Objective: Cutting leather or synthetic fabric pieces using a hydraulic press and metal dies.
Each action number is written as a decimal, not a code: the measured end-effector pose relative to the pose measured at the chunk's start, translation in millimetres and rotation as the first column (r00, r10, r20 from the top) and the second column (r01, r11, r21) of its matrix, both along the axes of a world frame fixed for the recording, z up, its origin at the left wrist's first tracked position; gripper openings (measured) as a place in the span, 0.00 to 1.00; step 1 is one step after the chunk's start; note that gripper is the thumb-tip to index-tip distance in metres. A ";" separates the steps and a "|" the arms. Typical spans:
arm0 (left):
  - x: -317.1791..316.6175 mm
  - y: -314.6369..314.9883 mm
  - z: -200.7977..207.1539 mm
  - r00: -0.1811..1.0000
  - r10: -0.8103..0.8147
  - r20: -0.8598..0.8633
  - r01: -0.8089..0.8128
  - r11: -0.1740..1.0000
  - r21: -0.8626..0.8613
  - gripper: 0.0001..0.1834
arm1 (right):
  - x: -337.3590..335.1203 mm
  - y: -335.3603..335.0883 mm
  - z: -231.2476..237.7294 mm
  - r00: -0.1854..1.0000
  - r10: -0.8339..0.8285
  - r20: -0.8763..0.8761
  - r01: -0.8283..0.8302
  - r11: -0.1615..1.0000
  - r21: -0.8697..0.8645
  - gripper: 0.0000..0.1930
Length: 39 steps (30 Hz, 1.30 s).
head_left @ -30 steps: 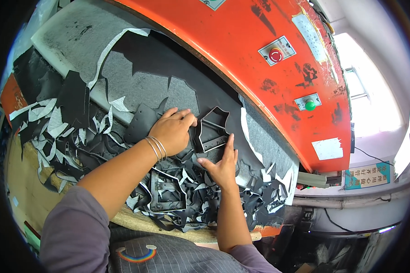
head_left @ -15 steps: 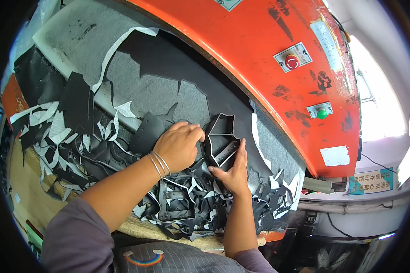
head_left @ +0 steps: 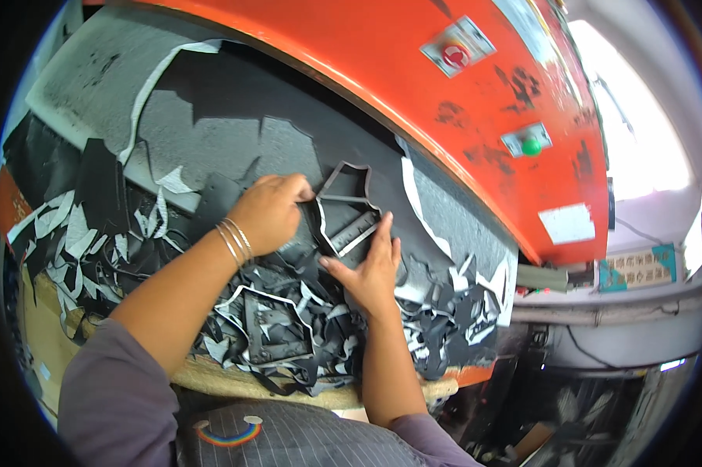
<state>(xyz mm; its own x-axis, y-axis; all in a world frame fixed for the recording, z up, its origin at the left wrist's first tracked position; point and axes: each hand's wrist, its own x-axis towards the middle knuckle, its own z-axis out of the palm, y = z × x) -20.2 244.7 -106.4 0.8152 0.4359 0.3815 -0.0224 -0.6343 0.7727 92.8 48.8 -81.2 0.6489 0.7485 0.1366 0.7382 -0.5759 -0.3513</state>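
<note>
A steel cutting die [head_left: 343, 200], an angular open frame with crossbars, lies on a black sheet [head_left: 238, 78] with a pale underside. My right hand [head_left: 369, 272] grips its near right side, the thumb at the near edge and the fingers along the right wall. By the die's left wall is my left hand [head_left: 269, 212], its fingers curled in and pressed together; what they hold, if anything, is hidden. A second cutting die [head_left: 308, 358] rests nearer to me on a heap of black and white offcuts [head_left: 433, 323].
Over the far side of the grey cutting bed [head_left: 78, 78] stands an orange machine body [head_left: 366, 54] with a red button [head_left: 454, 55] and a green button [head_left: 531, 146]. More strip offcuts [head_left: 78, 233] pile up at left. A wooden edge [head_left: 226, 379] runs along my side.
The whole view has shifted, so the bed, machine and dies appear farther left and higher. Both hands stay at the same die, and the right hand's fingers are spread a little more.
</note>
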 end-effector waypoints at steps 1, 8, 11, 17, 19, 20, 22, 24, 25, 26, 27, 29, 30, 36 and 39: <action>-3.1 3.8 4.9 0.999 -0.013 -0.046 0.015 0.999 0.032 0.14 | 0.0 3.9 -0.9 1.000 0.014 0.008 -0.014 1.000 0.010 0.65; 0.4 -22.3 16.4 1.000 0.013 -0.024 -0.007 0.970 0.244 0.14 | 9.3 -5.8 12.1 0.999 -0.041 -0.009 0.041 0.999 0.009 0.63; -1.0 -26.4 22.0 0.997 0.030 -0.072 -0.010 0.963 0.268 0.15 | 8.6 -7.5 15.7 0.999 -0.052 -0.012 0.052 0.999 -0.006 0.63; -4.3 -26.8 21.2 0.998 0.051 -0.046 -0.038 0.966 0.255 0.16 | 7.0 -4.1 17.2 0.999 -0.043 -0.032 0.043 0.999 -0.014 0.62; -7.5 -21.7 22.5 0.998 0.043 -0.042 -0.031 0.966 0.258 0.16 | 3.8 -0.5 19.8 0.998 -0.050 -0.043 0.049 0.998 -0.038 0.62; -9.2 -17.2 23.2 0.999 0.030 -0.042 -0.018 0.965 0.261 0.16 | 1.5 1.8 18.2 0.998 -0.052 -0.037 0.051 0.998 -0.022 0.62; -14.9 -19.9 22.5 0.994 0.052 -0.095 -0.029 0.973 0.230 0.15 | -2.0 1.8 14.8 0.999 -0.044 -0.027 0.044 0.999 -0.011 0.61; -17.6 -20.6 12.2 0.993 0.047 -0.104 -0.022 0.972 0.233 0.17 | -7.3 1.2 10.5 0.998 -0.063 0.000 0.063 0.997 -0.052 0.62; -21.6 -18.9 9.6 0.994 0.047 -0.102 -0.022 0.972 0.235 0.17 | -11.4 3.3 9.7 0.998 -0.067 0.013 0.068 0.995 -0.076 0.62; -22.0 -16.0 5.9 0.995 0.020 -0.094 0.002 0.975 0.224 0.19 | -12.7 4.1 6.6 0.997 -0.068 0.034 0.070 0.995 -0.068 0.62; -23.1 -11.3 1.0 0.997 0.033 -0.073 -0.015 0.973 0.232 0.20 | -13.7 8.3 3.3 0.996 -0.068 0.053 0.071 0.996 -0.062 0.63; -23.3 -6.5 -7.6 0.998 0.048 -0.029 -0.038 0.964 0.262 0.20 | -14.8 15.3 -1.0 0.996 -0.061 0.057 0.065 0.996 -0.065 0.63; -22.9 -4.6 -10.9 0.998 0.060 -0.031 -0.051 0.969 0.240 0.20 | -14.7 17.3 -4.0 0.996 -0.055 0.068 0.060 0.996 -0.068 0.64; -22.3 12.5 -13.8 1.000 0.013 -0.001 -0.013 0.971 0.238 0.19 | -15.4 29.5 -11.1 0.990 -0.039 0.135 0.049 0.996 -0.071 0.64; -23.2 2.7 -6.1 0.999 0.025 -0.041 -0.015 0.973 0.229 0.19 | -16.1 22.8 0.2 0.991 -0.036 0.127 0.047 0.996 -0.081 0.64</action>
